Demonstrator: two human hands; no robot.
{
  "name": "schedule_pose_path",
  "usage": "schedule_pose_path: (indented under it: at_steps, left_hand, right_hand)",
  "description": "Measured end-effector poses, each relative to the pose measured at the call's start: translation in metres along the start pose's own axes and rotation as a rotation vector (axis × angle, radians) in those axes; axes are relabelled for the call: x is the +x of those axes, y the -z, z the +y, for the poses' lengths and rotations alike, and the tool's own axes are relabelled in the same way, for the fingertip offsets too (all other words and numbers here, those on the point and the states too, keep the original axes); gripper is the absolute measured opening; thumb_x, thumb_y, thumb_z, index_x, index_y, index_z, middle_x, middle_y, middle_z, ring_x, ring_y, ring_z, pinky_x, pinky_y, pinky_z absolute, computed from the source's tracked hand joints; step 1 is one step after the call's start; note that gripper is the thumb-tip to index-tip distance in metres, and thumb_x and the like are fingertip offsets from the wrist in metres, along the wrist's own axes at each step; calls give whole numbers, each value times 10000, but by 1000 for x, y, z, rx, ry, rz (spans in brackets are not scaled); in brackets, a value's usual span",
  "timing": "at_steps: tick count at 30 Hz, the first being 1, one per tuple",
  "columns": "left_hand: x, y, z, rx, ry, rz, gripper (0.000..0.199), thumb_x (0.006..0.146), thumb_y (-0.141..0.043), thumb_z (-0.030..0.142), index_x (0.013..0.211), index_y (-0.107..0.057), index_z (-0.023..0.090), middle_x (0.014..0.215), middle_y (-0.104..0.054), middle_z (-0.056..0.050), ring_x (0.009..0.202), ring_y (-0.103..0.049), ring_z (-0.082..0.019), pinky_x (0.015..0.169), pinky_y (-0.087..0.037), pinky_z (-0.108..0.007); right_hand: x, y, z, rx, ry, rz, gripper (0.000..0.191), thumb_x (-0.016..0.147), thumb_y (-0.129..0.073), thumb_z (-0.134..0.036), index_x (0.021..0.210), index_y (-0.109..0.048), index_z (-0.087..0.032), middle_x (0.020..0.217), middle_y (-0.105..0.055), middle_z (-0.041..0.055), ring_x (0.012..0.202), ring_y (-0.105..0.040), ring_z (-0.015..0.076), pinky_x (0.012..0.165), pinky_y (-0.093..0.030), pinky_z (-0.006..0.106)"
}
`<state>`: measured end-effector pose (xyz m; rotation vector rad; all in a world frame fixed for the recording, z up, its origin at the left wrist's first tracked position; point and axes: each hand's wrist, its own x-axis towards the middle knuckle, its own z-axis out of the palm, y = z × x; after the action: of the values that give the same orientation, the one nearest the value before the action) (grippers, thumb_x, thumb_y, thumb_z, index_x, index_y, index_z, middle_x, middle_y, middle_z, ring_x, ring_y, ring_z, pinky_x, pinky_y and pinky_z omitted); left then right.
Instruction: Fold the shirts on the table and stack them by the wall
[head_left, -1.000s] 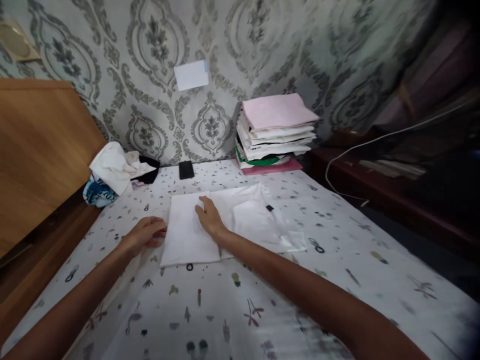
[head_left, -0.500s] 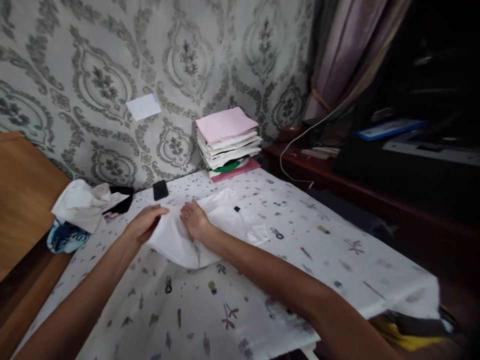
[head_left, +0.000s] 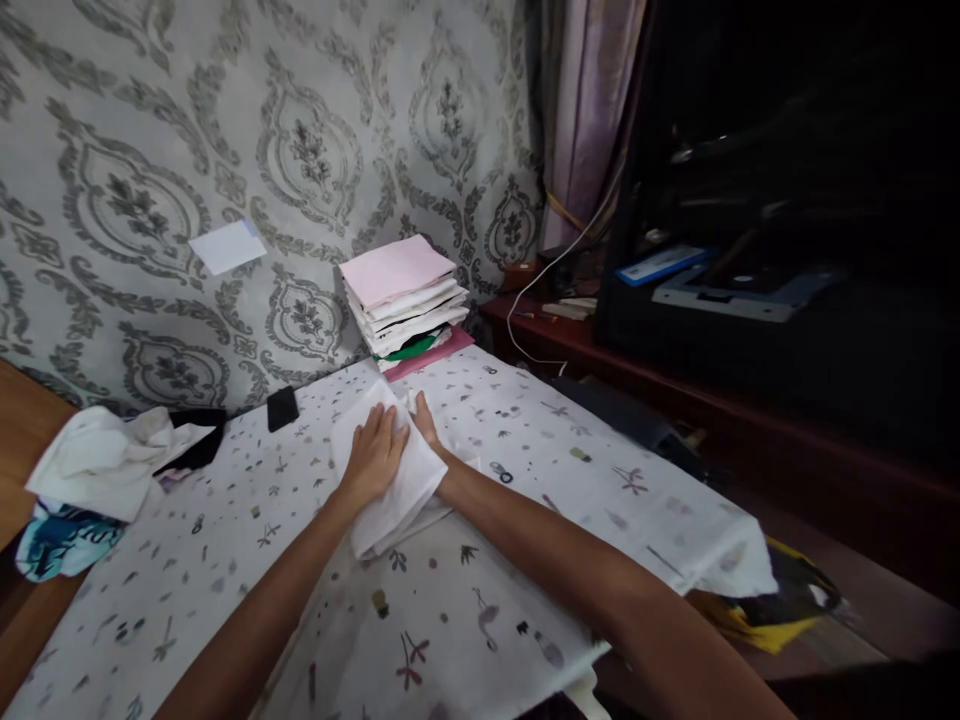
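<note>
A white garment, partly folded over, lies on the patterned sheet at the middle of the view. My left hand rests open on top of the fold, its fingers stretched out flat against the fabric. Just to its right, my right hand is at the garment's far right side, with a finger or thumb stretched upward. The folded layer hides the rest of that hand's fingers. Beyond both hands stands a stack of folded clothes, with a pink piece on top.
A black phone-like object lies near the wall. Crumpled clothes are heaped at the left beside a wooden panel. A white cable hangs over the dark red shelf at the right. The patterned sheet covers the surface.
My left hand has moved right, carrying the garment's left part over toward the right, and now lies flat on it. The view has swung to the right.
</note>
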<state>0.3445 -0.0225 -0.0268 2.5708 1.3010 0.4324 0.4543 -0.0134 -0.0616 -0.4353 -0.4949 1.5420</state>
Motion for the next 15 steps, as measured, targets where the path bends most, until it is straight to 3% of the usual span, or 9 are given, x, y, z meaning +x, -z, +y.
schedule_pose_path:
  at_steps: [3,7,11,15]
  left_hand:
    - [9,-8,14,13,-13,-52,628,998,-207,491,1503,-321,136,1625,-213,-158,1520,-131,-257,1208,-143,-514]
    - [18,-16,26,-26,-11,-81,658,993,-192,522,1512,-299,131,1629,-179,-173,1521,-110,-268,1203,-135,-532]
    - [22,-25,30,-66,-9,-104,654,989,-213,524,1514,-291,141,1632,-167,-178,1522,-101,-273,1200,-127,-543]
    - [22,-34,32,-31,-47,-136,645,990,-230,510,1512,-284,134,1633,-158,-187,1523,-105,-278,1196,-109,-556]
  right_hand:
    - [0,9,-13,14,-59,3,838,932,-45,-705,1209,-601,-143,936,-729,121,896,-698,287,871,-545,474]
    - [-3,17,-30,-102,-38,141,821,951,-39,-665,1223,-603,-134,977,-729,139,960,-693,292,902,-532,470]
    - [-7,25,-43,-312,13,309,772,962,-86,-639,1237,-605,-138,1003,-723,140,1013,-687,289,925,-520,477]
    - [-12,37,-57,-668,75,348,677,996,-87,-533,1282,-585,-175,1047,-717,122,1009,-696,251,906,-531,461]
